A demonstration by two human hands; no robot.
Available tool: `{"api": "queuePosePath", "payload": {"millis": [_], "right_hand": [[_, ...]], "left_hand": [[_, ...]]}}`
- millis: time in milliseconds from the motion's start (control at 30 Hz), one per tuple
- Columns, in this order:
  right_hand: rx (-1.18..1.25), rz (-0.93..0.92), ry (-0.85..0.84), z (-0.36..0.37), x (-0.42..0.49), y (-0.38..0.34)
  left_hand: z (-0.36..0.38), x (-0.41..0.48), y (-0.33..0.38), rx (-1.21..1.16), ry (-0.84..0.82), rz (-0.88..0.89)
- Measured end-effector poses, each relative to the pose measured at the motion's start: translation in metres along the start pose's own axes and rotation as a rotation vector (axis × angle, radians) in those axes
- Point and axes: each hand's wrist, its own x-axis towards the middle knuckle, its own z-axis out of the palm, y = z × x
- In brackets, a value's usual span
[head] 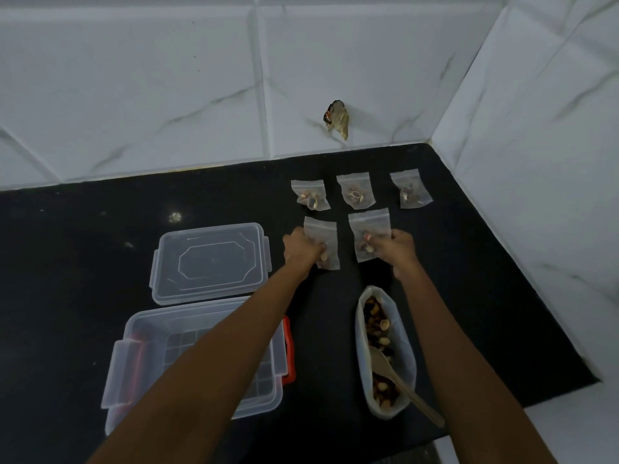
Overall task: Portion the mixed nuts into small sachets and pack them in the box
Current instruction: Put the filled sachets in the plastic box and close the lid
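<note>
Head view: your left hand (301,250) has its grip pinching a filled sachet (327,233), your right hand (398,246) pinching the neighbouring sachet (367,224), mid-frame on the worktop (67,262); the open box (115,376) sits lower left; any half-sealed zip could spill nuts if you tilt it while carrying.

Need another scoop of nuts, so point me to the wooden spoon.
Head view, lower right: the wooden spoon lies with its bowl inside the open bag of mixed nuts, handle poking out toward the viewer, right of the clear box.
</note>
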Motion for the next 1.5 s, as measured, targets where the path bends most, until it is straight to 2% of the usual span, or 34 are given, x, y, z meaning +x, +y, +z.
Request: {"api": "queuePosePath", "payload": {"millis": [233,400,600,833,933,1033,1133,1233,1300,1367,1500], "right_hand": [[0.169,0.018,-0.182,-0.001,-0.067,-0.018],[0.084,-0.06,-0.244,0.015,-0.123,-0.021],[0.04,-0.058,-0.29,0.051,-0.18,-0.012],[-0.033,-0.09,-0.295,0.095,-0.22,0.018],[-0.163,-0.154,-0.238,0.111,-0.227,0.027],[-0.433,-0.293,-0.15,0.124,-0.227,0.033],[-0.588,-0.375,-0.119,0.143,-0.225,0.046],[-0.729,-0.368,-0.117,0.159,-0.218,0.059],[-0.738,-0.348,-0.129,0.166,-0.214,0.062],[-0.731,-0.33,-0.117,0.169,-0.212,0.062],[-0.886,-0.335,-0.127,0.169,-0.21,0.063]], "left_hand": [[-0.054,-0.06,0.008,-0.233,-0.132,0.044],[-0.103,-0.12,-0.008,-0.308,-0.149,0.088],[-0.166,-0.166,-0.05,-0.351,-0.102,0.076],[-0.209,-0.18,-0.096,-0.13,0.052,0.084],[-0.212,-0.18,-0.11,0.035,0.043,0.135],[-0.205,-0.179,-0.116,0.266,0.052,0.183],[-0.197,-0.174,-0.118,0.37,0.02,0.211],[-0.188,-0.167,-0.119,0.447,-0.031,0.189],[-0.183,-0.163,-0.12,0.512,-0.051,0.166],[-0.179,-0.16,-0.122,0.536,-0.051,0.156],[-0.172,-0.156,-0.126,0.619,-0.044,0.146]]}}
